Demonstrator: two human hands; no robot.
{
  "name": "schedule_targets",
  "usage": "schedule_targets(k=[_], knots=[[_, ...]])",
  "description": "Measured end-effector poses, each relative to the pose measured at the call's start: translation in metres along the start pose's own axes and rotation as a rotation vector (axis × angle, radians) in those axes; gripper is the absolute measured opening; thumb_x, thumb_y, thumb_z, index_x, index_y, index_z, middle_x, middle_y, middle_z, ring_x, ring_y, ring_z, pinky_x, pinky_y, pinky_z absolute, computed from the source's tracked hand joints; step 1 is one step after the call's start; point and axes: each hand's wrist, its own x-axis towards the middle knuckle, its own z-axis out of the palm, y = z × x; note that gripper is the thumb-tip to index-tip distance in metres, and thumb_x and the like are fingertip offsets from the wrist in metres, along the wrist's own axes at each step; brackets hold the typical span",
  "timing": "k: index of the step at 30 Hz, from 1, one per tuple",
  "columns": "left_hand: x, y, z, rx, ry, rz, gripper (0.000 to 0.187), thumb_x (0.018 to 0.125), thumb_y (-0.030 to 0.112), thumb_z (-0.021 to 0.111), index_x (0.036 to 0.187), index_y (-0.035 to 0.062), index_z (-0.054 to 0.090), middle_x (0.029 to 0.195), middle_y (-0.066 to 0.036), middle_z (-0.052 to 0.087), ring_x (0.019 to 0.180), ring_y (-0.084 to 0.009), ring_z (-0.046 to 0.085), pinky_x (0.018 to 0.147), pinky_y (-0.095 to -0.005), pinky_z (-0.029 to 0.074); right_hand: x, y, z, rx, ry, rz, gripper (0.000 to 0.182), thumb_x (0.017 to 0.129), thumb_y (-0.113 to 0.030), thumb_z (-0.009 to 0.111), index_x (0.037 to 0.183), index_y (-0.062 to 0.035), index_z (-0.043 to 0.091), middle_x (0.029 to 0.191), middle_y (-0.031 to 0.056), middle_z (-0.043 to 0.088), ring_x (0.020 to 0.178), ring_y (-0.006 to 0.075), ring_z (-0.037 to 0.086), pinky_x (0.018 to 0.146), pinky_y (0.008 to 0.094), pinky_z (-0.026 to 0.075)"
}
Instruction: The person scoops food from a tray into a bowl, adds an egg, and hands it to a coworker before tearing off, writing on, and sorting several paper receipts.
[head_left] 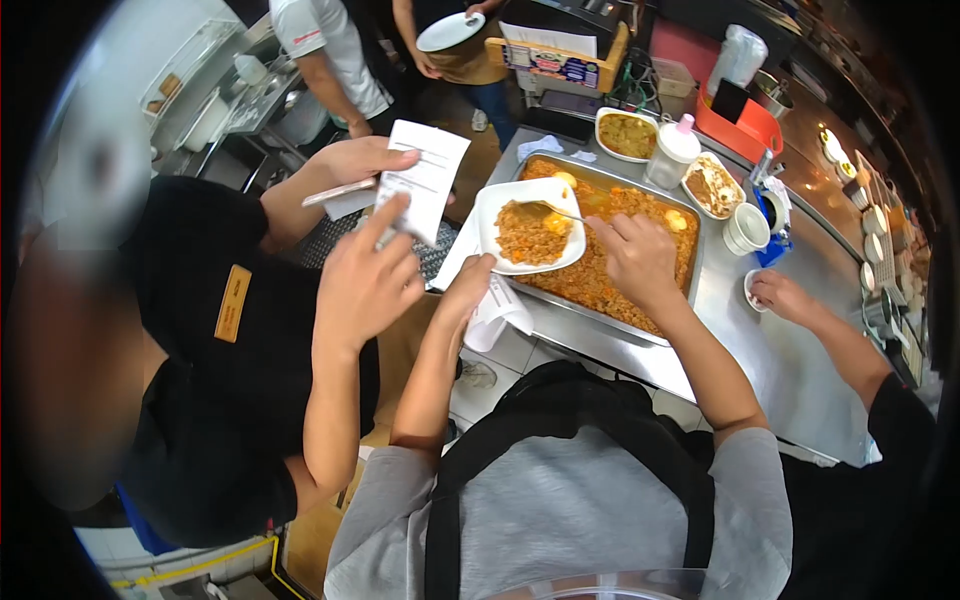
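A white square plate carries a portion of orange-brown rice with a piece of egg. My left hand is closed on its near left edge, and a curled paper slip hangs below that hand. From the right, my right hand grips a metal spoon whose bowl lies in the food on the plate. Under the plate and my right hand is a large metal tray filled with the same rice and egg pieces. My right hand covers part of the spoon's handle.
At left, a person in black holds paper slips close to my left hand. Another person's hand touches a small white cup at right. Behind the tray stand a squeeze bottle, food dishes and an orange bin.
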Motion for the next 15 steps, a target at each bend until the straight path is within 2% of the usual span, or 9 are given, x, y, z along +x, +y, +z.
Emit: schedule_targets(k=[2,3,5,6,8,12,14,15], knots=[[-0.001,0.000,0.004,0.054,0.045,0.034,0.034,0.083,0.020,0.038,0.087,-0.0085,0.055,0.073,-0.010,0.056,0.062,-0.0134,0.050,0.057,-0.0282,0.042,-0.004,0.005,-0.001,0.002,-0.047,0.005,0.031,0.060,-0.002,0.056,0.089,-0.0121,0.064,0.066,0.0019,0.049,0.063,0.0194,0.051,0.056,0.0312,0.043],[-0.001,0.001,0.004,0.099,0.032,0.003,0.033,0.083,0.020,0.037,0.092,-0.0069,0.055,0.078,-0.010,0.057,0.066,-0.0139,0.052,0.059,-0.0285,0.043,-0.001,0.009,-0.007,0.011,-0.040,-0.009,0.031,0.060,-0.002,0.056,0.089,-0.0121,0.064,0.066,0.0019,0.049,0.063,0.0194,0.051,0.056,0.0312,0.043],[-0.004,-0.001,0.002,0.069,0.043,0.018,0.033,0.083,0.019,0.037,0.092,-0.0068,0.055,0.078,-0.010,0.057,0.065,-0.0138,0.052,0.059,-0.0285,0.043,-0.005,0.017,-0.026,-0.010,0.073,0.130,0.033,0.061,0.000,0.055,0.090,-0.0127,0.064,0.064,0.0028,0.048,0.062,0.0202,0.051,0.056,0.0322,0.042],[-0.004,-0.003,0.004,0.043,0.035,0.028,0.033,0.084,0.019,0.036,0.092,-0.0067,0.055,0.078,-0.009,0.056,0.065,-0.0136,0.052,0.059,-0.0286,0.043,-0.011,0.022,-0.035,-0.019,0.066,0.138,0.033,0.061,0.000,0.055,0.090,-0.0127,0.064,0.064,0.0028,0.048,0.062,0.0202,0.051,0.056,0.0322,0.042],[-0.005,-0.008,0.001,0.034,-0.005,0.000,0.033,0.084,0.019,0.036,0.092,-0.0068,0.055,0.077,-0.009,0.057,0.063,-0.0136,0.052,0.058,-0.0284,0.043,-0.029,0.032,-0.054,-0.088,0.104,0.296,0.036,0.061,0.002,0.054,0.091,-0.0132,0.065,0.063,0.0041,0.047,0.060,0.0214,0.051,0.054,0.0333,0.042],[-0.008,-0.012,-0.001,-0.005,0.094,-0.038,0.031,0.082,0.019,0.037,0.090,-0.0053,0.055,0.072,-0.008,0.056,0.058,-0.0140,0.052,0.054,-0.0279,0.042,-0.101,0.045,-0.044,-0.215,-0.084,0.402,0.037,0.063,0.005,0.053,0.093,-0.0122,0.065,0.062,0.0088,0.048,0.056,0.0238,0.051,0.052,0.0357,0.041],[-0.012,-0.010,-0.004,0.036,0.149,-0.093,0.031,0.081,0.019,0.037,0.088,-0.0053,0.055,0.072,-0.008,0.056,0.058,-0.0145,0.052,0.055,-0.0285,0.042,-0.143,0.048,-0.021,-0.255,-0.185,0.376,0.034,0.064,0.000,0.054,0.094,-0.0133,0.065,0.064,0.0059,0.048,0.054,0.0238,0.050,0.049,0.0350,0.042],[-0.014,-0.008,-0.003,0.076,0.111,-0.075,0.032,0.082,0.020,0.036,0.086,-0.0063,0.055,0.073,-0.009,0.056,0.059,-0.0150,0.051,0.056,-0.0295,0.041,-0.157,0.043,-0.013,-0.231,-0.208,0.382,0.036,0.064,0.000,0.053,0.096,-0.0123,0.064,0.065,0.0063,0.049,0.054,0.0235,0.050,0.049,0.0348,0.042]])
